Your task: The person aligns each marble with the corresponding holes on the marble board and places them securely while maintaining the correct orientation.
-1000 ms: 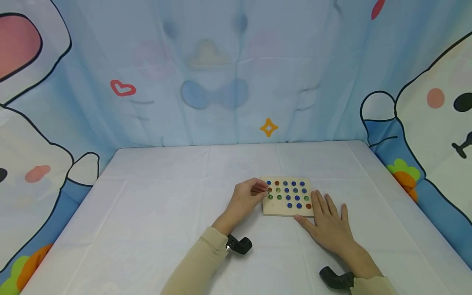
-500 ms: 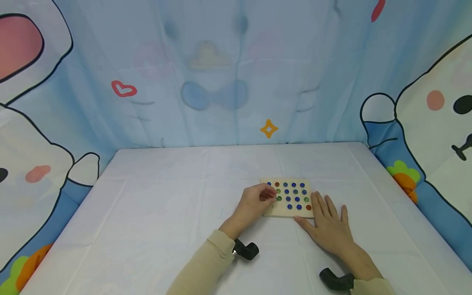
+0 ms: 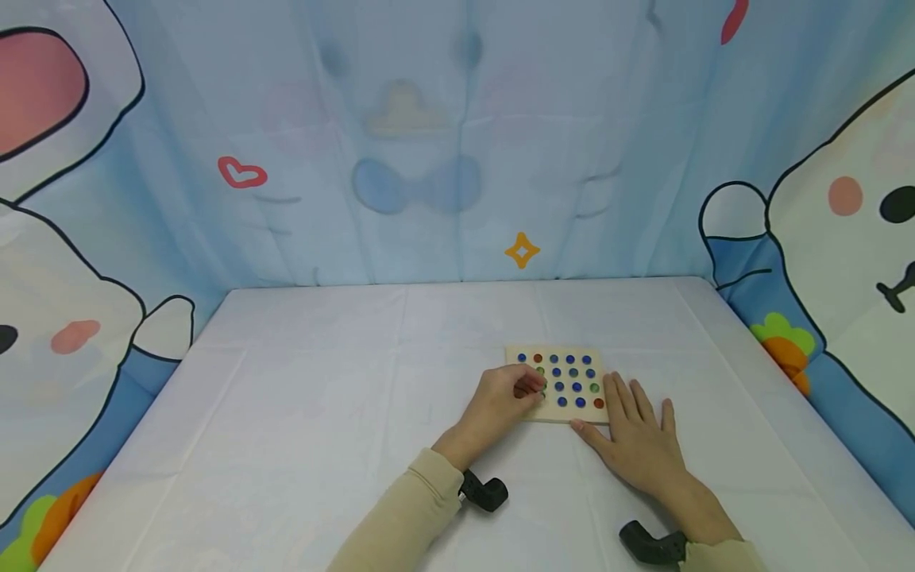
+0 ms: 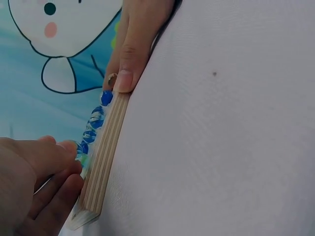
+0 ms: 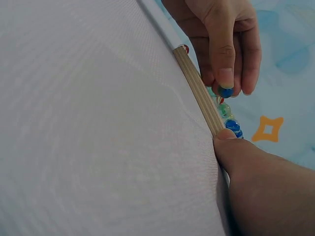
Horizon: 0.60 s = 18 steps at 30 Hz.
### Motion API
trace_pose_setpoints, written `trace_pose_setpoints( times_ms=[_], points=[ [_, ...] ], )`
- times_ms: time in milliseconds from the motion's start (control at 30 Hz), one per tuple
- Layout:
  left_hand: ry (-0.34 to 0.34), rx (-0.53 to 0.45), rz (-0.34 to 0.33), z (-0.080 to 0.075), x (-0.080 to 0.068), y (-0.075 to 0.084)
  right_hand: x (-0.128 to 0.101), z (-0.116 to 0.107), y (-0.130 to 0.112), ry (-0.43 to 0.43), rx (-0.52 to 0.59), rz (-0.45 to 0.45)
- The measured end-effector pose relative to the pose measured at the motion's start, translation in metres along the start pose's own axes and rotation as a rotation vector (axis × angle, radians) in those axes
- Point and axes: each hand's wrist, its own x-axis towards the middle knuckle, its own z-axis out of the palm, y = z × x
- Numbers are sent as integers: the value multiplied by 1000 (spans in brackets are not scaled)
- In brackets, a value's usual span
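A pale wooden board (image 3: 552, 415) lies on the white table, with blue, green and red glass marbles (image 3: 569, 359) set in rows on it. My left hand (image 3: 500, 403) is over the board's left front part, pinching a marble (image 5: 225, 92) that looks blue-green in the right wrist view. That marble is close above the board, and the hand hides the board's left side. My right hand (image 3: 639, 441) lies flat with fingers spread at the right edge; its thumb (image 4: 129, 66) rests on the board's front edge.
White cloth covers the table (image 3: 322, 413). Behind it hangs a blue curtain (image 3: 415, 238) printed with cartoon animals. Each wrist wears a black camera mount, such as the left mount (image 3: 488, 492) and the right mount (image 3: 650, 544).
My left hand has moved right and a little toward me, from the board's left edge to over its left front part. The right hand has stayed in place.
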Motion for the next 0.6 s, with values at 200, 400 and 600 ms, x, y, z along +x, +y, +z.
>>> trace_pose_setpoints(
  times_ms=[200, 400, 600],
  points=[
    [-5, 135, 53, 3, 0, -2, 0, 0, 0, -6, -1, 0],
    [-2, 176, 61, 5, -2, -1, 0, 0, 1, -13, 9, -1],
    [-19, 216, 52, 8, -1, 0, 1, 2, 4, -15, 7, -7]
  ],
)
